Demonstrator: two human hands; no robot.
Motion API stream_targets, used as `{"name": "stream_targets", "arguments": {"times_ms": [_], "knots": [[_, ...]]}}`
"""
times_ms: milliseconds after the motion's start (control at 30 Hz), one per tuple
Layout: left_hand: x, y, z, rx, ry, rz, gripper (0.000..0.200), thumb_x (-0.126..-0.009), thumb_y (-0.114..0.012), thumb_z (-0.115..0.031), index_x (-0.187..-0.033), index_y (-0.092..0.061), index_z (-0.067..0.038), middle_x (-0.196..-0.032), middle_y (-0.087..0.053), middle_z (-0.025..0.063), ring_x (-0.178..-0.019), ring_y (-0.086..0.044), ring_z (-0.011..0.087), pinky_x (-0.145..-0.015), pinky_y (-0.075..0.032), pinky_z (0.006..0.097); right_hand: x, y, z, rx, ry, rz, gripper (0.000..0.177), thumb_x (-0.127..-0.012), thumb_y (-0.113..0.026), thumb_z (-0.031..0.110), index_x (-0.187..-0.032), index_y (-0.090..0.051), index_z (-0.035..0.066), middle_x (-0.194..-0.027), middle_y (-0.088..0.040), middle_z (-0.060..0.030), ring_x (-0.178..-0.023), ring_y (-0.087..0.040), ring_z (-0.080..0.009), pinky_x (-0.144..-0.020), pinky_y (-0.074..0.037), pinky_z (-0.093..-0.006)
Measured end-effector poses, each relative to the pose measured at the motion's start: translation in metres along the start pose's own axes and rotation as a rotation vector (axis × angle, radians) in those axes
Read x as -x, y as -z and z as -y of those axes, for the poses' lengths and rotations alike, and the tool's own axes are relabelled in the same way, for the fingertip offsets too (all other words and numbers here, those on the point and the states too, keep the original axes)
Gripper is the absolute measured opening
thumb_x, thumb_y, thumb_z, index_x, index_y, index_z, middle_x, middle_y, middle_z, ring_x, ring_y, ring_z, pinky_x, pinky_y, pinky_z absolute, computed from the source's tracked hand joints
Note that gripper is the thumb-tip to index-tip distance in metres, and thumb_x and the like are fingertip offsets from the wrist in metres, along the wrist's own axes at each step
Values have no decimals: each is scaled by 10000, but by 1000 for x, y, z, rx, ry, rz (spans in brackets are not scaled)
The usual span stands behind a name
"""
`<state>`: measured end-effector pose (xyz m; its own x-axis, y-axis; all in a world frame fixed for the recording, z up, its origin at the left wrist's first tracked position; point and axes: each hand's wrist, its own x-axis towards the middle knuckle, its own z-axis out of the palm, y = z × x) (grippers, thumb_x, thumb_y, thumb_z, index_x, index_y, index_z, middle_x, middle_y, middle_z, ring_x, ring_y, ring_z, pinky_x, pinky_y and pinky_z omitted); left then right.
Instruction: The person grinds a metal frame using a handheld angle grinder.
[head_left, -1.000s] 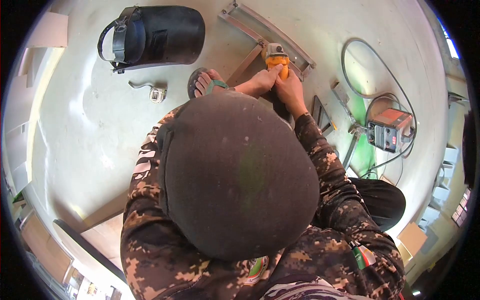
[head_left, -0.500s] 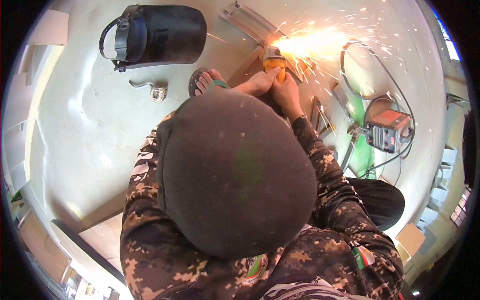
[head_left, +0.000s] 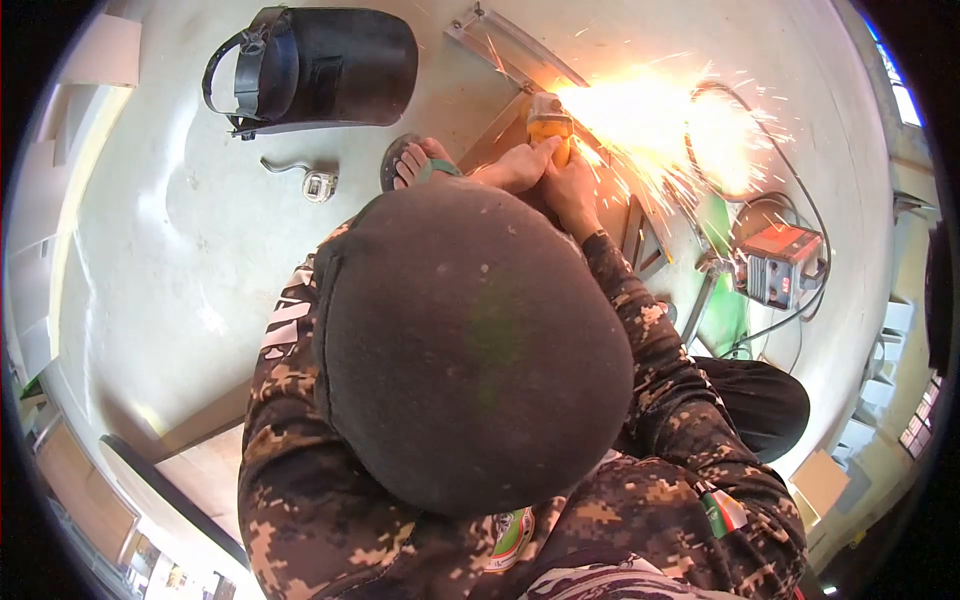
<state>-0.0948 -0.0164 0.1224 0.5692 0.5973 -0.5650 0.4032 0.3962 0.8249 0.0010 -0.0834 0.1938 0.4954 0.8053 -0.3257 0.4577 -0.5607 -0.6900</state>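
Observation:
A yellow angle grinder (head_left: 549,124) is held ahead of the dark cap, its head over a metal frame (head_left: 515,48) on the floor. My left hand (head_left: 519,166) closes on the grinder's body from the left. Around its rear part my right hand (head_left: 571,189) is wrapped, next to the left. A bright fan of sparks (head_left: 650,110) sprays from the grinder's head to the right. The glare and the tool hide the disc and the spot it touches.
A black welding helmet (head_left: 350,68) lies at upper left, with a tape measure (head_left: 319,185) below it. On the right stand a red welding machine (head_left: 782,262) and its looped black cable (head_left: 800,185). A sandalled foot (head_left: 420,160) rests left of the hands.
The spark spray has grown and now spreads farther right and downward, over the cable loop. Both hands and the grinder stay nearly in place.

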Motion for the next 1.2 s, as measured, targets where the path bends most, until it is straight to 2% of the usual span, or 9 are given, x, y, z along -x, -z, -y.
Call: {"name": "stream_targets", "arguments": {"times_ms": [200, 300, 400, 500, 667, 733, 800, 1033, 1200], "knots": [[17, -1, -19, 25, 62, -19, 861, -989, -333, -630, -1209, -590, 162, -1250, -585, 368, -1232, -565, 421, -1037, -411, 414, -4, -4, -8, -60, 1, 2, 584, -884, -652, 525, -1078, -605, -23, -988, -703, -249, -951, -691, -389, -798, -532, -443], [7, -3, -9, 142, 51, 19, 845, -992, -359, -615, -1198, -592, 171, -1237, -600, 354, -1186, -600, 395, -990, -449, 403, 1, -2, -9, -78, -5, 1, 583, -885, -648, 528, -1071, -605, -23, -984, -702, -252, -949, -691, -391, -798, -532, -444], [-6, -4, 8, 95, -14, 28, 845, -990, -368, -614, -1188, -595, 176, -1220, -613, 344, -1154, -618, 379, -953, -474, 398, 0, -2, -4, -41, 2, -19, 577, -885, -646, 527, -1063, -605, -20, -977, -702, -255, -949, -689, -396, -799, -532, -445], [19, 0, -18, 202, 45, 40, 851, -987, -371, -621, -1182, -599, 176, -1214, -615, 344, -1144, -623, 378, -944, -478, 394, 6, -2, -6, -19, -14, -19, 573, -884, -647, 523, -1062, -605, -20, -977, -702, -257, -950, -689, -398, -802, -532, -446], [2, 0, 0, 106, 41, -5, 845, -982, -392, -619, -1199, -592, 173, -1206, -626, 325, -1138, -627, 358, -937, -478, 386, 2, -1, 0, -14, -21, -7, 570, -883, -649, 518, -1063, -604, -21, -989, -703, -253, -954, -691, -391, -810, -534, -442], [3, 2, -4, 94, 20, -21, 840, -982, -400, -615, -1205, -590, 172, -1202, -629, 319, -1136, -629, 348, -935, -479, 381, 3, 0, 3, -6, -36, 7, 569, -881, -652, 517, -1063, -607, -20, -994, -703, -251, -958, -691, -389, -813, -532, -442], [8, 1, -9, 170, 111, 34, 824, -982, -408, -607, -1215, -590, 163, -1200, -635, 307, -1139, -629, 327, -935, -479, 375, 0, 1, 5, -37, -27, 7, 570, -881, -653, 517, -1067, -606, -19, -995, -703, -251, -961, -691, -389, -813, -532, -441], [13, 1, -19, 138, 85, 19, 812, -985, -424, -595, -1230, -574, 164, -1212, -636, 284, -1084, -644, 316, -903, -493, 393, 0, 2, 2, -34, -37, 7, 598, -875, -659, 526, -1089, -598, -28, -1012, -703, -245, -968, -692, -378, -815, -531, -433], [28, 5, -36, 171, 109, 0, 811, -988, -416, -597, -1225, -578, 162, -1201, -641, 293, -1105, -639, 338, -911, -488, 397, -1, -4, 0, -67, 17, -19, 616, -871, -664, 533, -1090, -595, -39, -1023, -697, -255, -974, -689, -382, -819, -530, -430]]}}
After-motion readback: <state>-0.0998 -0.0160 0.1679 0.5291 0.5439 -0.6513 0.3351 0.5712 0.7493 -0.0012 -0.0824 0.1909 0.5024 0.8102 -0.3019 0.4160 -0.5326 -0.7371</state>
